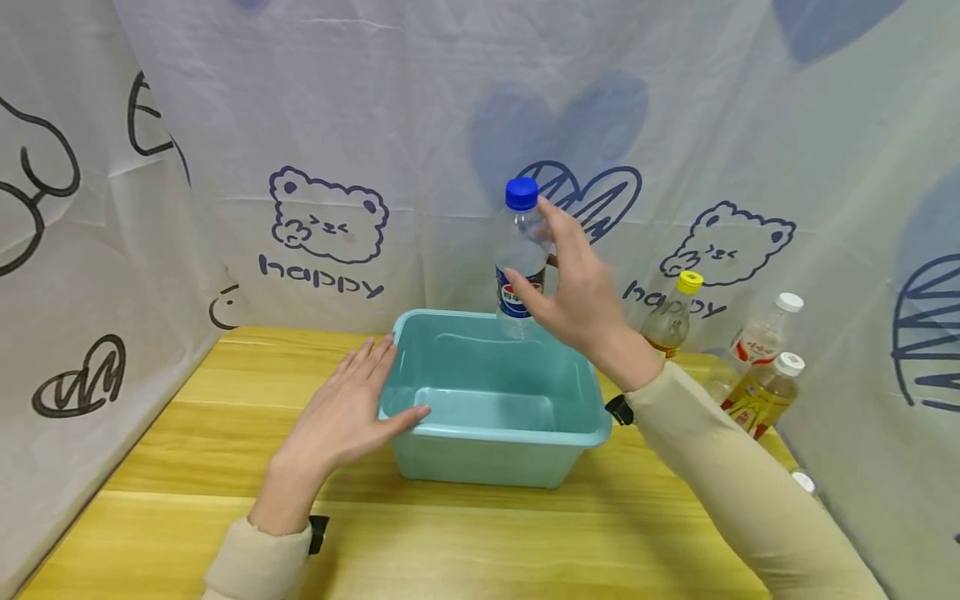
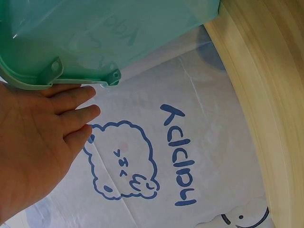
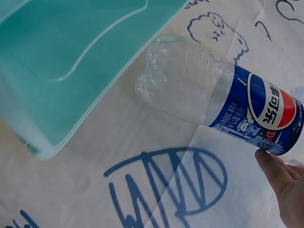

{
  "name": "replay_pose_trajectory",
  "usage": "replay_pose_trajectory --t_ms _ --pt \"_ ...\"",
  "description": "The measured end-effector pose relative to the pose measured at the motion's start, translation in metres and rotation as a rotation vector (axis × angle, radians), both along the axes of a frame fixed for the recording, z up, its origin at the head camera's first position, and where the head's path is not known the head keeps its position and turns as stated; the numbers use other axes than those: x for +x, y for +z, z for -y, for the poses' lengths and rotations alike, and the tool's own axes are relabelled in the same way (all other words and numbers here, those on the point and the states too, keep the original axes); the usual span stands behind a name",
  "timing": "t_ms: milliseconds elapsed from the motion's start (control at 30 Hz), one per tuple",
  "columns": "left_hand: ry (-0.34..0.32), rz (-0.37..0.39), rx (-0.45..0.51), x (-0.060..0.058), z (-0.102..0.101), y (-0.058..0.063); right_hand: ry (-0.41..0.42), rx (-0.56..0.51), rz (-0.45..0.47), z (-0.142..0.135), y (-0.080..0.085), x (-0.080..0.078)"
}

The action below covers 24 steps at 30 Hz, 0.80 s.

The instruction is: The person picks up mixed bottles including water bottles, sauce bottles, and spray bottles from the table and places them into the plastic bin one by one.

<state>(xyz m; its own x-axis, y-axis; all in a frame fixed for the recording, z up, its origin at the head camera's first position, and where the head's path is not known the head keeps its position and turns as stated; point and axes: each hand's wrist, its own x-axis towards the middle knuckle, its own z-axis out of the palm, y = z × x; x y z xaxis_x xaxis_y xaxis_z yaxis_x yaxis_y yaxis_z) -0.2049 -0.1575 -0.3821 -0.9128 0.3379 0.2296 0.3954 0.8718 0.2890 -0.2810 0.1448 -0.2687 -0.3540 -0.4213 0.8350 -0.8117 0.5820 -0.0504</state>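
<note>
In the head view, the right hand (image 1: 581, 292) pinches the bottle (image 1: 519, 292) from its right side between thumb and fingers, holding it upright, blue cap up, at the far edge of the tub (image 1: 487, 460). The side grip probably keeps the base free. The left hand (image 1: 348, 408) is spread along the tub's left side, thumb over the near rim, likely to steady it on the table (image 1: 360, 542). Three other bottles (image 1: 761, 402) stand near each other right of the tub, perhaps grouped for the right hand's reach.

In the left wrist view, the fingers lie straight just under the rim, apparently bracing rather than gripping; the thumb is hidden.

In the right wrist view, the base is near the tub's rim with a gap showing; fingertips meet the label's edge. Whether the base is over the opening, I cannot tell.
</note>
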Motion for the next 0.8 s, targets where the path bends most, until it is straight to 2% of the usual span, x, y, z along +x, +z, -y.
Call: replay_pose_trajectory --t_ms 133,267,467,667,800 --pt "0.000 -0.005 -0.001 0.000 0.000 0.001 0.046 0.019 -0.033 0.011 -0.001 -0.003" --pt "-0.001 -0.003 -0.003 -0.001 0.001 0.001 0.085 0.019 -0.014 0.021 -0.003 -0.006" --pt "0.000 0.002 -0.007 0.000 0.001 0.002 0.141 0.019 0.112 0.033 -0.007 -0.011" --pt "-0.001 -0.001 -0.010 0.000 0.001 0.001 0.207 0.003 0.221 0.042 -0.017 -0.020" --pt "-0.001 0.000 -0.011 0.000 0.001 0.001 0.226 0.003 0.344 0.046 -0.026 -0.024"
